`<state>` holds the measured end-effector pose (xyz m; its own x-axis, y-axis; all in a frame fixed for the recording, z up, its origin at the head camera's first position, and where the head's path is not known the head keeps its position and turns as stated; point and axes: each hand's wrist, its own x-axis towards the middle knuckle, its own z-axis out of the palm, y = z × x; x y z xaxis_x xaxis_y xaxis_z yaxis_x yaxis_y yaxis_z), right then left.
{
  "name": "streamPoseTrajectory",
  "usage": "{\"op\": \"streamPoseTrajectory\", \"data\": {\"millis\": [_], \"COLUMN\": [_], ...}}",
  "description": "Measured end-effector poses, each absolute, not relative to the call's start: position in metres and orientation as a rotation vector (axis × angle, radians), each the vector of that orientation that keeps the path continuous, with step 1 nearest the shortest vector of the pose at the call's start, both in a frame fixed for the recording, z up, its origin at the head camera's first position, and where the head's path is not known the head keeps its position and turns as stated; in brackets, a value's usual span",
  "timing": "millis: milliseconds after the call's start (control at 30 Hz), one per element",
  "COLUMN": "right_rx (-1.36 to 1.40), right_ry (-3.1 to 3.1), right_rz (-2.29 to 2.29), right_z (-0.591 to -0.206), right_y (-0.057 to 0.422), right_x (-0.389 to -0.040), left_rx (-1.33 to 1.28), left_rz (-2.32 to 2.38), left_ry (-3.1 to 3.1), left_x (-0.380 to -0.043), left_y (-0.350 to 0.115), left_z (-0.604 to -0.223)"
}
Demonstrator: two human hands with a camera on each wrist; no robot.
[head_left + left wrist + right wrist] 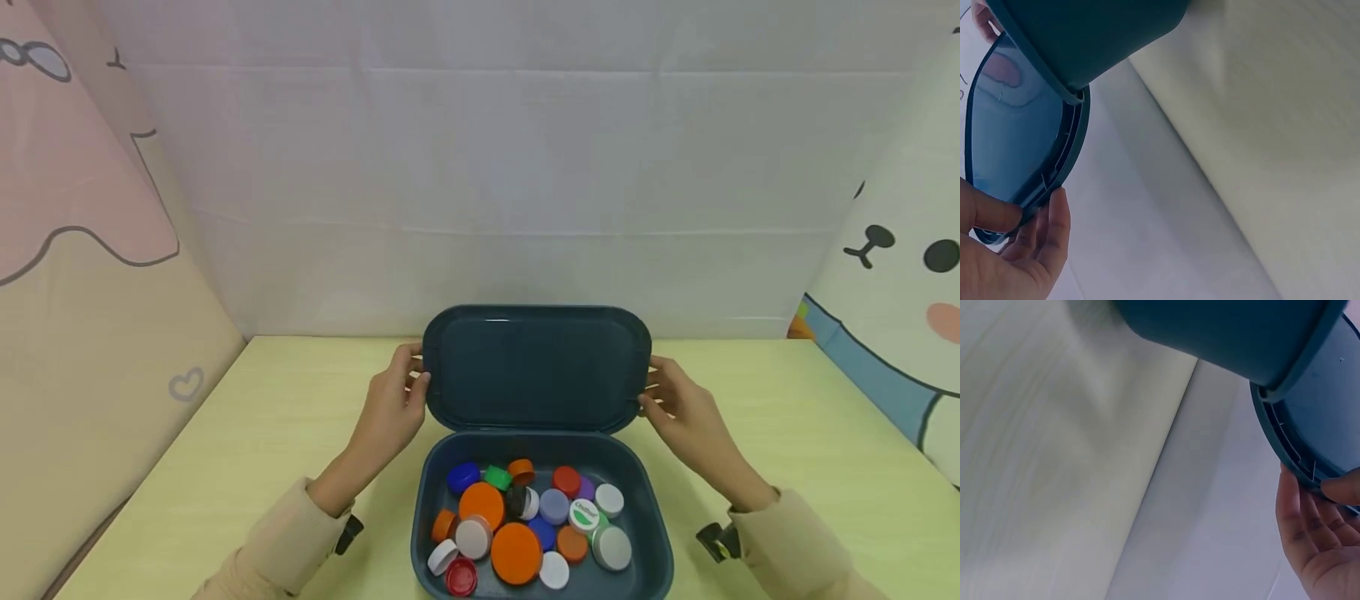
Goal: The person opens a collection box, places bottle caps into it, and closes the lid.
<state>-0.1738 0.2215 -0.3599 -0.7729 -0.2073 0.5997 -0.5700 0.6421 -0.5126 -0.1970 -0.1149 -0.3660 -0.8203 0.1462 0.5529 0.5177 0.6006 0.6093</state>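
Note:
A dark teal lid [537, 367] stands tilted up behind the dark teal box [654, 533], its lower edge at the box's back rim. My left hand [390, 400] pinches the lid's left edge between thumb and fingers, as the left wrist view also shows with the hand [1022, 244] at the rim. On the opposite side my right hand [686, 417] pinches the lid's right edge, thumb in front. Inside the box lie many bottle caps, among them a large orange cap [516, 553], a red cap [461, 577], a white cap [554, 571] and a blue cap [463, 477].
The box rests on a pale yellow table [300, 433]. A white sheet [525, 167] hangs behind the table's back edge. Patterned cloths stand at both sides, a pink and cream one [82, 250] at left and one with a cartoon face [900, 292] at right.

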Motion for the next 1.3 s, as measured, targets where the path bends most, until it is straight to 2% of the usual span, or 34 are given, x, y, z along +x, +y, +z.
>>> {"op": "streamPoseTrajectory", "data": {"millis": [800, 1067, 1300], "right_rx": [0.962, 1.084, 1.225], "right_ry": [-2.400, -2.405, -2.245], "right_rz": [0.819, 0.861, 0.813], "right_z": [-0.360, -0.374, -0.388], "right_y": [0.237, 0.241, 0.243], "right_x": [-0.134, -0.126, -0.127], "left_rx": [-1.065, -1.259, -1.328], "left_rz": [-0.927, -0.738, -0.543], "left_ry": [-2.375, -2.351, -2.241], "left_x": [-0.144, -0.133, -0.129], "left_y": [-0.151, -0.162, -0.163], "left_z": [-0.374, -0.385, -0.393]}}
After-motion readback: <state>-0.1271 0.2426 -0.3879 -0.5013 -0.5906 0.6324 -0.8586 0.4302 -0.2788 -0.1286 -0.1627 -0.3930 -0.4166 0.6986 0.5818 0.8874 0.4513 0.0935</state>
